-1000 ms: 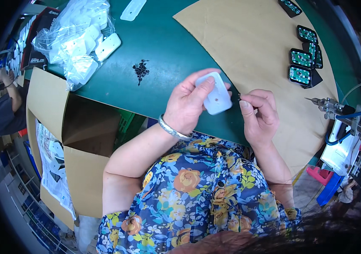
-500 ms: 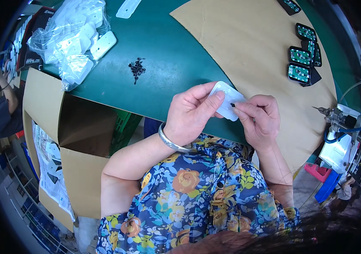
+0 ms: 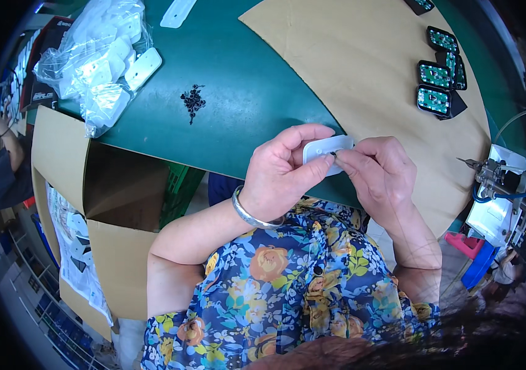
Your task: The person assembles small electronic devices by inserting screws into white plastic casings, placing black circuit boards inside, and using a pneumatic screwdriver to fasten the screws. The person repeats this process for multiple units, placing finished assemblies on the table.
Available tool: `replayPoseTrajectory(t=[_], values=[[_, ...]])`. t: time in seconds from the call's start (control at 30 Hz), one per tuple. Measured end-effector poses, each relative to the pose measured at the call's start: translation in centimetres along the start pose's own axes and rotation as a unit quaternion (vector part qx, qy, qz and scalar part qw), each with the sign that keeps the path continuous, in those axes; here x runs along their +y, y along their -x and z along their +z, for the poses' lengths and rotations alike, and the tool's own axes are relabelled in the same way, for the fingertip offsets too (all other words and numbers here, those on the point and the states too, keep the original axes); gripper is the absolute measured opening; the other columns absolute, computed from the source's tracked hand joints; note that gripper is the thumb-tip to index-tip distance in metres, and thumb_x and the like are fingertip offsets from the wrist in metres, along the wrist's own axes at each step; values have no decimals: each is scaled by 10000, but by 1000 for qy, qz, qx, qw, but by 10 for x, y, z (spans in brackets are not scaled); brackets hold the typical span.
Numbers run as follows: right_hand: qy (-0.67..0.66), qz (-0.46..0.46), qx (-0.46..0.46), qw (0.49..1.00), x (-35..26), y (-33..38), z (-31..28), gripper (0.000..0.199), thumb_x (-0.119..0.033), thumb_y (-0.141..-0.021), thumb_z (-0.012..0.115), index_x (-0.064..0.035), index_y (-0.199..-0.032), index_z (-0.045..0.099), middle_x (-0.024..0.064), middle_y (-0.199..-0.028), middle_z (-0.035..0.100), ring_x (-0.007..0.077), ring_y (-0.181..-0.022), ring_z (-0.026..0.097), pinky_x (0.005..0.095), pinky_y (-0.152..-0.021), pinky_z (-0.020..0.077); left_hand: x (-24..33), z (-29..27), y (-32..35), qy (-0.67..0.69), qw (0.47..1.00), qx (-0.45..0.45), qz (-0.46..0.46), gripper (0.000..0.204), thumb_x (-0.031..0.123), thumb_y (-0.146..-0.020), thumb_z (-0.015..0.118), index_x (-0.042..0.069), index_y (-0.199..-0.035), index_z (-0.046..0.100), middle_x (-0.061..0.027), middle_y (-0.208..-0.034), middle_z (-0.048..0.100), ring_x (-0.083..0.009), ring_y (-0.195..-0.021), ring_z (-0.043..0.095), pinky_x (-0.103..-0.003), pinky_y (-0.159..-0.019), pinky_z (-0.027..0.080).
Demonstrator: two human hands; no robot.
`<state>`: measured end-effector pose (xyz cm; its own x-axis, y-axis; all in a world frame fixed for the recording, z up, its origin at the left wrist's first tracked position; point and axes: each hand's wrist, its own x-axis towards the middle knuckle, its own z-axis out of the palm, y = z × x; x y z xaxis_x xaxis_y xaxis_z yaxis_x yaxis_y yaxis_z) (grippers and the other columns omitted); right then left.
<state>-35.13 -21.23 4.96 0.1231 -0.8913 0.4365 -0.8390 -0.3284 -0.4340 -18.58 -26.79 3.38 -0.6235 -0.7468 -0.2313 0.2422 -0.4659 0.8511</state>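
A white plastic cover (image 3: pixel 320 148) with rounded corners is held tilted above the table's front edge, in front of my chest. My left hand (image 3: pixel 284 161) grips it from the left, with the thumb across its face and the fingers behind. At its right side my right hand (image 3: pixel 379 171) is closed in a pinch, the thumb and forefinger on a small black part (image 3: pixel 333 154) against the cover's face. Fingers partly hide that part, so its exact kind cannot be made out. A pile of small black parts (image 3: pixel 193 102) lies on the green table (image 3: pixel 232 80) beyond my left hand.
A clear bag of white covers (image 3: pixel 99 68) lies at the far left, with a loose white cover (image 3: pixel 177 12) nearby. Black cases with green circuit boards (image 3: pixel 434 75) rest on the cardboard sheet (image 3: pixel 361 68). An open carton (image 3: pixel 59 154) stands left; a metal-tipped tool fixture (image 3: pixel 497 179) stands right.
The white cover has tipped to a flatter angle, and my left thumb has slid down toward the black part. My right hand has turned slightly, still pinching at the cover.
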Motion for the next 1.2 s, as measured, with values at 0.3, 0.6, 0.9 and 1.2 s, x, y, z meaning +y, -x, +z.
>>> replayPoseTrajectory(t=[0.3,0.6,0.9,1.2], values=[[-42,16,56,997,4,10,4,218,-33,-569,723,-61,-775,655,38,-732,543,193,-644,531,283,-510,444,1,2,-3,-82,995,46,-18,214,37,-783,595,15,-996,591,-9,-867,595,-49,-765,534,-209,-666,461],[-354,295,56,886,-9,17,11,269,-32,-754,683,-6,-995,568,40,-842,583,117,-759,557,225,-626,474,-2,2,0,-146,988,52,20,214,46,-774,605,42,-988,596,-22,-885,593,-78,-765,552,-229,-668,467],[-644,222,125,722,-2,22,28,483,-204,-839,609,-13,-1225,390,130,-1174,492,190,-1112,465,338,-946,365,4,16,-11,10,1000,0,5,249,-9,-799,586,5,-1046,555,-49,-974,602,-102,-872,572,-243,-763,481],[-794,258,329,442,13,8,22,406,-470,-917,376,-96,-847,517,148,-1066,575,276,-1172,424,401,-1004,300,-4,42,-45,-200,974,-108,-5,328,49,-854,567,-16,-1170,503,-83,-1080,585,-137,-984,556,-275,-861,455]])
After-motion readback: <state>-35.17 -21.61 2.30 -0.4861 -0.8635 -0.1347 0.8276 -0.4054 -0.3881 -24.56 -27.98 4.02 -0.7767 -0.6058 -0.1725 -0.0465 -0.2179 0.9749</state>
